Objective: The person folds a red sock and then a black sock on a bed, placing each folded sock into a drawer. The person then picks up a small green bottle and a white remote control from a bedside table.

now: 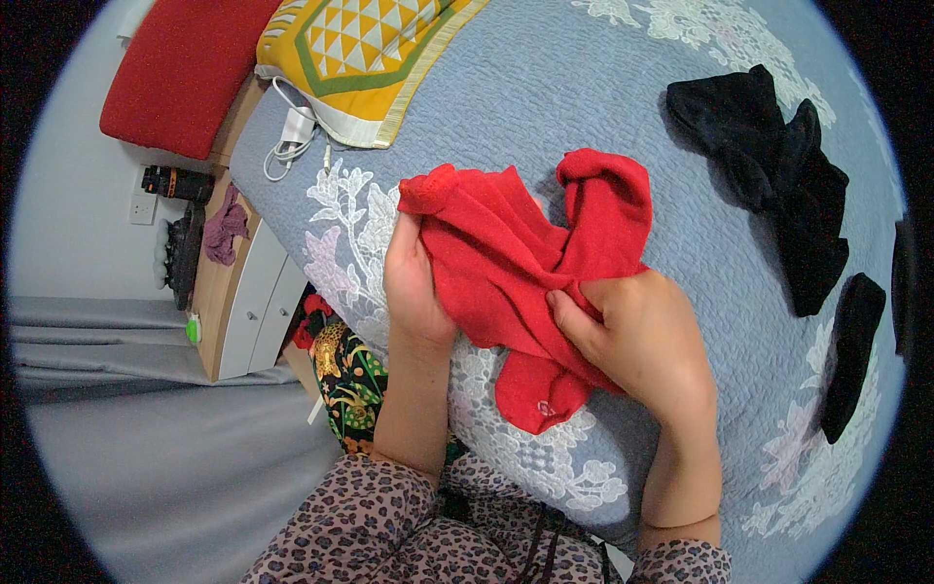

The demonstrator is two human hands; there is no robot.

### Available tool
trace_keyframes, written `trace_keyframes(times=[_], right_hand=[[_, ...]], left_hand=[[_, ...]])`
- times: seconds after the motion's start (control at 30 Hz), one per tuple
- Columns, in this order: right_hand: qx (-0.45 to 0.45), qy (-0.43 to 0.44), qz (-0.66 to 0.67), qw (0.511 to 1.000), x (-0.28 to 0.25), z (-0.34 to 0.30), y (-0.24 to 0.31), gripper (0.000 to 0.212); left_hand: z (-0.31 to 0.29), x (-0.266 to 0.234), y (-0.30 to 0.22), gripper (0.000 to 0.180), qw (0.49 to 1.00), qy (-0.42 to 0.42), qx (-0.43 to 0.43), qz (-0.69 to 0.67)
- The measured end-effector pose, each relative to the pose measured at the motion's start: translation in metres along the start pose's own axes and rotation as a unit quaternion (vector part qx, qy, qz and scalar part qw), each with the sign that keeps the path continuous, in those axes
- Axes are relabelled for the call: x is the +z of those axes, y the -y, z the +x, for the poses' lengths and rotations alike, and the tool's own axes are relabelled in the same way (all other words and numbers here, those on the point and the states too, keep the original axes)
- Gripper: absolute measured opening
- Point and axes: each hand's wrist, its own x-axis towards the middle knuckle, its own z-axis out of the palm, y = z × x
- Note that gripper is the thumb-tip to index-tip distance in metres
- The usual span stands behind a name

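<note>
Red socks [506,243] are held up in front of me over the bed, their knit bunched in loose folds. My left hand [413,282] supports them from the left, its fingers hidden behind or inside the fabric. On the other side my right hand [637,336] grips them, thumb pressed on top and fingers partly covered. One end curls over at the upper right. Another end hangs below, bearing a small pale mark. How the pieces join among the folds I cannot tell.
Black socks [769,165] lie crumpled on the blue quilt [506,97], with another black sock [854,355] nearer me. A white charger with cable [297,127] rests by a yellow patterned pillow [370,58]. At left stands a bedside cabinet [255,307] holding a purple cloth [226,229].
</note>
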Motion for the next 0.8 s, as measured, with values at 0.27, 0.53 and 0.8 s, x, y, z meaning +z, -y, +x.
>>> trace_keyframes(times=[0.27, 0.53, 0.8], right_hand=[[-0.002, -0.006, 0.015, 1.0, 0.0, 0.001, 0.0, 0.035], [-0.006, 0.004, 0.011, 1.0, 0.0, 0.002, -0.003, 0.035], [-0.061, 0.042, 0.065, 0.995, -0.007, 0.0, -0.014, 0.029]], left_hand=[[0.003, 0.0, 0.0, 0.058, 0.999, 0.032, 0.018, -0.04], [0.002, 0.002, 0.002, 0.051, 0.997, -0.018, 0.072, 0.001], [0.002, -0.015, 0.0, 0.048, 0.995, 0.071, 0.064, -0.03]])
